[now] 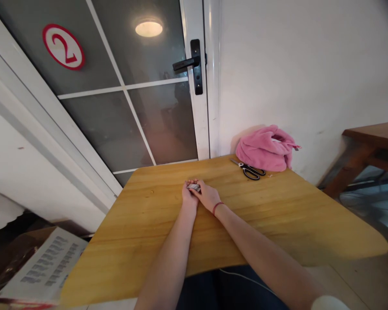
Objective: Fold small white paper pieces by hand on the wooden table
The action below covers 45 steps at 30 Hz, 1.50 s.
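Over the middle of the wooden table (142,241), both hands meet around a small stack of cards (193,187), pale with thin dark lines. My left hand (189,196) cups it from the left and below, fingers curled round its far side. From the right, my right hand (209,196) closes on the stack, its thumb along the near edge; a thin red string bracelet circles that wrist. Most of the stack is hidden by the fingers, and its faces cannot be read.
Black-handled scissors (250,170) lie near the table's far edge, beside a pink plush bag (267,148) against the wall. A glazed door (161,120) with a black handle (197,66) stands behind. On the floor at left is a cardboard box (48,258); another wooden table (375,133) is at right.
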Available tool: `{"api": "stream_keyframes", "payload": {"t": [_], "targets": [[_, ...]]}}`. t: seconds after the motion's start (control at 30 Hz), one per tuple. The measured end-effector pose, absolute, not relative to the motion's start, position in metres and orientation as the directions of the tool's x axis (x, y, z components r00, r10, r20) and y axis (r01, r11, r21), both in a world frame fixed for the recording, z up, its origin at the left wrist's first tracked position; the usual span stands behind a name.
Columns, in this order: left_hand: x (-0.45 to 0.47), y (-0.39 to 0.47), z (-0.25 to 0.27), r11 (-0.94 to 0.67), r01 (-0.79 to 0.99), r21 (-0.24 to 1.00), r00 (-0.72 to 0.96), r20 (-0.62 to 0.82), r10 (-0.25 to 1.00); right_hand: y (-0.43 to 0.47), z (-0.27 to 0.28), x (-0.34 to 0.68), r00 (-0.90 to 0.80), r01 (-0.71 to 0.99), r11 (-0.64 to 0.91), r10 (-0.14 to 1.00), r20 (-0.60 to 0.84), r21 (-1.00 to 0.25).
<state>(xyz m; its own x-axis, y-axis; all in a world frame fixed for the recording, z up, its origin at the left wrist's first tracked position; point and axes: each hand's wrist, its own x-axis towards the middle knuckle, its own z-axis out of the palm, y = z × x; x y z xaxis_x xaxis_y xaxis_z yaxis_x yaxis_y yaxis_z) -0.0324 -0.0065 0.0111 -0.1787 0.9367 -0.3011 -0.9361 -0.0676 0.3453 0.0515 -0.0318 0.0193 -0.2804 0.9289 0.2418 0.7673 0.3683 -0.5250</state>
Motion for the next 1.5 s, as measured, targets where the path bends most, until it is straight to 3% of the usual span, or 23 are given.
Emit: {"api": "stream_keyframes", "payload": {"t": [0.33,0.77,0.9,1.07,1.27,1.5], "targets": [[-0.048,0.001,0.006,-0.118,-0.917,0.381,-0.210,-0.210,0.955,-0.033,0.020,0.052,-0.314,0.773,0.420,0.905,0.289,-0.476],[-0.064,0.003,0.010,-0.214,-0.938,0.272,-0.293,-0.295,0.909,-0.038,0.026,0.052,-0.253,0.722,0.422,0.898,0.359,-0.547],[-0.054,-0.001,0.010,-0.136,-0.935,0.327,-0.221,-0.239,0.946,-0.038,0.027,0.052,-0.239,0.714,0.407,0.906,0.348,-0.570],[-0.041,-0.008,0.012,-0.012,-0.958,0.286,-0.078,-0.221,0.972,-0.037,0.027,0.053,-0.198,0.708,0.387,0.912,0.360,-0.590],[-0.043,-0.008,0.012,-0.005,-0.942,0.335,-0.100,-0.267,0.959,-0.038,0.027,0.053,-0.175,0.704,0.382,0.910,0.376,-0.599],[-0.033,-0.011,0.013,-0.028,-0.924,0.382,-0.091,-0.146,0.985,-0.035,0.026,0.054,-0.197,0.696,0.371,0.922,0.333,-0.615]]}}
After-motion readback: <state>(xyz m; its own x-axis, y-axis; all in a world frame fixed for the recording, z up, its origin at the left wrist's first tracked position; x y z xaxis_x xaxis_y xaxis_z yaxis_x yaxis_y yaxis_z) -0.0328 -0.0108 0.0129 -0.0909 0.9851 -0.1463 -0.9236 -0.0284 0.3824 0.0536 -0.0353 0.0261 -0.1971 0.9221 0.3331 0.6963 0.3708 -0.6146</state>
